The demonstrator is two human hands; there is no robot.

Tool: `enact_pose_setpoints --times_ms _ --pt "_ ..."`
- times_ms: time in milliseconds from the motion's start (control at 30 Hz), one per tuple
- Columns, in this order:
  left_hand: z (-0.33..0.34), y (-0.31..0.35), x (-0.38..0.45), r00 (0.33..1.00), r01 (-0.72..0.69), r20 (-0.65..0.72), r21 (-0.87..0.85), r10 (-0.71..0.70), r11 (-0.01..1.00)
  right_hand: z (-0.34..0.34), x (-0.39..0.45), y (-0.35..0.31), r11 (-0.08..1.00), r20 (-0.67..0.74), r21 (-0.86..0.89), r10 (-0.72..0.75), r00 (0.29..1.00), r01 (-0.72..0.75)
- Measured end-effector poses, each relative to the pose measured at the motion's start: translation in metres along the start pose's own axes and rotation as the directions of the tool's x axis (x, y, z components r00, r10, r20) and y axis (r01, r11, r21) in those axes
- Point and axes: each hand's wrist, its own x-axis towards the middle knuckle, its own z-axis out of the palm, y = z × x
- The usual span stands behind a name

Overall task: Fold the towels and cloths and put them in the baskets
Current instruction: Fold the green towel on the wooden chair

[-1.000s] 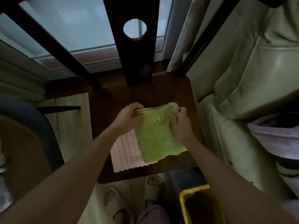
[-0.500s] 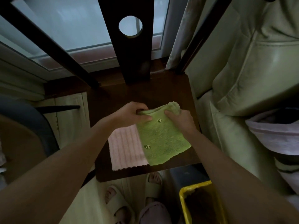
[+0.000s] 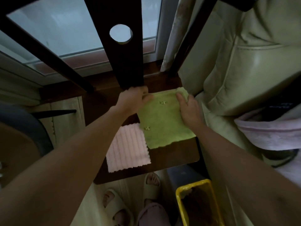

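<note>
Both hands had slid the green cloth (image 3: 164,121) toward 12 o'clock on the chair seat (image 3: 171,159), off the pink cloth (image 3: 128,147); left hand (image 3: 132,100) & right hand (image 3: 189,110) fingers clamped on its far corners, fold likely next.

Green cloth (image 3: 164,121) farther up seat (image 3: 175,158).
</note>
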Motion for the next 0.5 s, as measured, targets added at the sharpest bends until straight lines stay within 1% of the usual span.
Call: enact_pose_setpoints --times_ms 67,133,200,233,267,300,333,400,433,467,500 --pt "0.004 0.002 0.015 0.998 0.051 -0.041 -0.123 -0.056 0.991 0.0 0.015 -0.007 0.998 -0.01 -0.001 0.069 0.998 -0.069" --pt "0.011 0.004 0.017 0.996 0.03 -0.071 -0.256 -0.05 0.966 0.002 0.029 -0.009 0.985 0.026 0.056 0.16 0.987 -0.162" --pt "0.021 0.003 0.004 0.981 0.032 -0.166 -0.377 -0.101 0.926 0.003 0.032 0.001 0.965 0.072 0.125 0.223 0.972 -0.23" --pt "0.027 0.001 -0.006 0.972 0.037 -0.191 -0.449 -0.136 0.893 0.004 0.028 0.009 0.958 0.078 0.144 0.238 0.968 -0.247" --pt "0.033 -0.002 -0.019 0.972 0.038 -0.179 -0.522 -0.153 0.852 0.004 0.02 0.018 0.956 0.064 0.152 0.243 0.968 -0.25" --pt "0.041 -0.006 -0.033 0.98 0.034 -0.141 -0.578 -0.141 0.815 0.005 0.009 0.026 0.958 0.04 0.16 0.236 0.971 -0.239" --pt "0.047 -0.01 -0.047 0.99 0.024 -0.096 -0.591 -0.1 0.806 0.007 -0.001 0.035 0.957 0.027 0.185 0.22 0.975 -0.222" --pt "0.059 -0.017 -0.071 0.999 -0.03 -0.04 -0.499 0.011 0.866 0.013 -0.018 0.048 0.958 0.028 0.232 0.167 0.986 -0.169" --pt "0.066 -0.02 -0.077 0.998 -0.063 -0.029 -0.446 0.056 0.893 0.015 -0.025 0.053 0.977 -0.005 0.176 0.121 0.993 -0.118" --pt "0.071 -0.022 -0.081 0.996 -0.087 -0.027 -0.413 0.083 0.907 0.016 -0.03 0.056 0.999 -0.079 0.025 0.03 0.996 -0.029" --pt "0.074 -0.024 -0.081 0.995 -0.104 -0.039 -0.396 0.096 0.912 0.017 -0.033 0.057 0.98 -0.146 -0.178 -0.12 0.982 0.093"
